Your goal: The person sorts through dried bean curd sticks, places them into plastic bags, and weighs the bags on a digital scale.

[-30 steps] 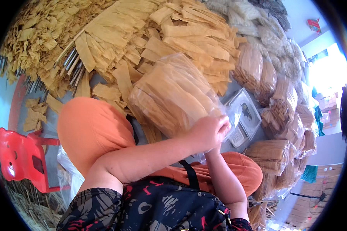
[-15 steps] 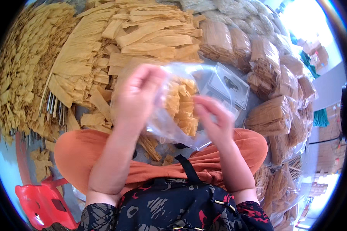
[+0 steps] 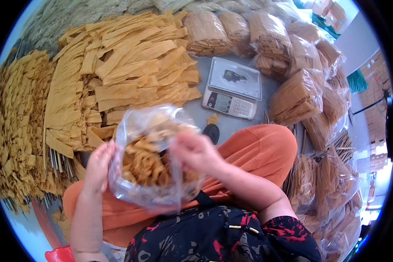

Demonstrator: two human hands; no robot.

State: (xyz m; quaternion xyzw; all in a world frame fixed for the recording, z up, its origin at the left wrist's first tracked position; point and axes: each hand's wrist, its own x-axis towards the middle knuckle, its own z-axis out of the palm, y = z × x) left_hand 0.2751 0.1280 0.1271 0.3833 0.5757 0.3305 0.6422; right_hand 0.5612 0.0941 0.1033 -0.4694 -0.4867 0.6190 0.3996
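Note:
An open clear plastic bag (image 3: 146,163) stuffed with crumpled yellow-brown sheet strips rests over my crossed legs, its mouth facing up. My left hand (image 3: 101,163) grips the bag's left edge, fingers closed on the film. My right hand (image 3: 192,150), slightly blurred, has its fingers pinched on the bag's right rim. Beyond the bag, large piles of flat yellow strips (image 3: 135,65) cover the left and middle of the floor.
A silver digital scale (image 3: 229,105) stands ahead right, near a dark slipper (image 3: 210,133). Bagged strip bundles (image 3: 294,96) line the right, with sticks (image 3: 338,146) among them. Pale sacks (image 3: 209,6) lie at the back. A red plastic chair (image 3: 59,254) shows bottom left.
The bag has moved down and left toward my lap, its opening now turned up. Both hands moved with it; my left hand is lower. The view has shifted, showing the scale fully.

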